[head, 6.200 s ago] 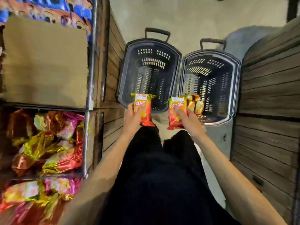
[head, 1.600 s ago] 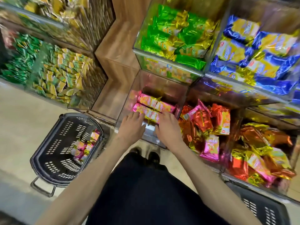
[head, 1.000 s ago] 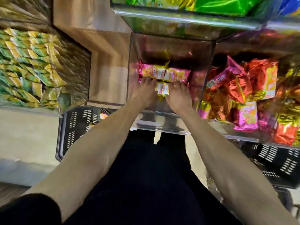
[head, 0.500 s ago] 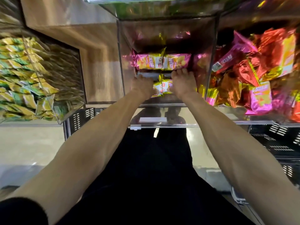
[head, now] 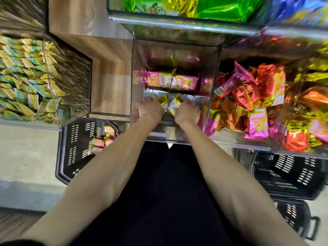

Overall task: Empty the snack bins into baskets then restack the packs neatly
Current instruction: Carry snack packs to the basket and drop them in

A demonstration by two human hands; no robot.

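Easing off the back row, left hand and right hand each gripped a pack, starting a second row in the bin.

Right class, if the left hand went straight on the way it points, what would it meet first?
Probably the left pink pack of the row lying across the clear bin, just beyond the fingers of the left hand; depth is unclear.

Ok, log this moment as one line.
stage: restack | left hand: holds pack | right hand: holds second pack | bin: one row laid | basket: holds packs
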